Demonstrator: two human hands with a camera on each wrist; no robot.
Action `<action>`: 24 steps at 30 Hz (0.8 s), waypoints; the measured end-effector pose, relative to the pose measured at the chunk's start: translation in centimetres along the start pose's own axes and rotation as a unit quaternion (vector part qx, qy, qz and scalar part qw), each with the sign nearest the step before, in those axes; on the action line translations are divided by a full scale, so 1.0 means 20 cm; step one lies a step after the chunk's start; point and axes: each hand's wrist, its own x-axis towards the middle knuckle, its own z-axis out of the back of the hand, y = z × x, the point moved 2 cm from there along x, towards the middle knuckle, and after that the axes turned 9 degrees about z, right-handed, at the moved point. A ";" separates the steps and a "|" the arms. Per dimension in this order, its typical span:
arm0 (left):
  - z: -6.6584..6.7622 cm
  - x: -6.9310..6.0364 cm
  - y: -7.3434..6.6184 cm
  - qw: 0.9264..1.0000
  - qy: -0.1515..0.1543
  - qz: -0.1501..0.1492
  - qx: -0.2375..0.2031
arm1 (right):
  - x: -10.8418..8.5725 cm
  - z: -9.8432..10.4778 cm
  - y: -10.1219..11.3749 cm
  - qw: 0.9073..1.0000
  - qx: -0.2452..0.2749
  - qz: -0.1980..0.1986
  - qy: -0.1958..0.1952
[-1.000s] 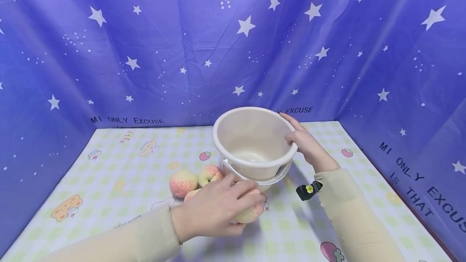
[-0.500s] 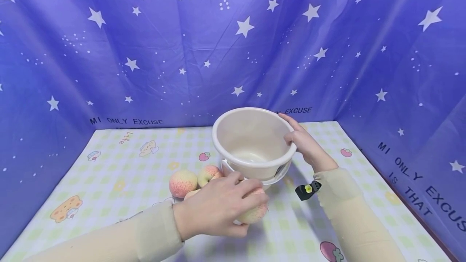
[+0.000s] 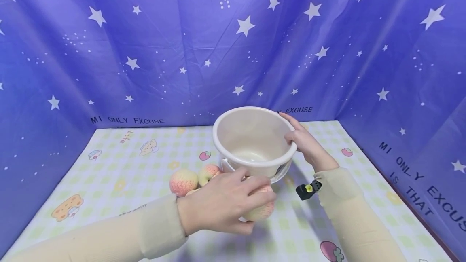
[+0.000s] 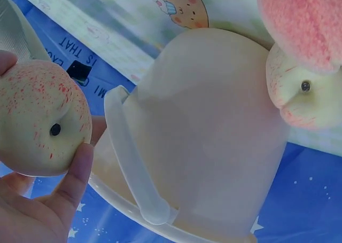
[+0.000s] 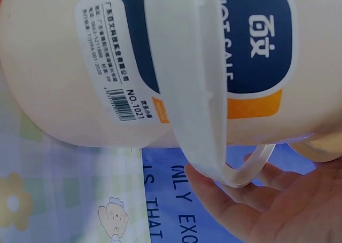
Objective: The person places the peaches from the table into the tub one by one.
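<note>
My left hand (image 3: pixel 218 205) grips a pink-and-yellow peach (image 3: pixel 263 209) just in front of the bucket. In the left wrist view, fingers and thumb curl round this peach (image 4: pixel 43 112), its dark stem end showing. The cream bucket (image 3: pixel 251 134) stands upright on the table, and nothing shows inside it. My right hand (image 3: pixel 309 145) holds the bucket's right rim, thumb over the edge and fingers outside. In the right wrist view, the white handle (image 5: pixel 192 67) hangs across a printed label (image 5: pixel 267 34). Two more peaches, one at left (image 3: pixel 183 182), lie beside the bucket; a third is mostly hidden behind my left hand.
A checked tablecloth (image 3: pixel 120 161) with cartoon prints covers the table. Blue-purple curtains (image 3: pixel 164 43) with white stars enclose the back and both sides. A black device (image 3: pixel 308 190) sits at the right cuff.
My left hand has shifted slightly to the right with the peach, along the front of the bucket. The right hand and the bucket have stayed in place.
</note>
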 end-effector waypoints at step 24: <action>0.02 0.18 0.00 0.997 -0.067 -0.035 0.010 | 0.00 0.00 0.00 1.000 -0.003 0.000 0.000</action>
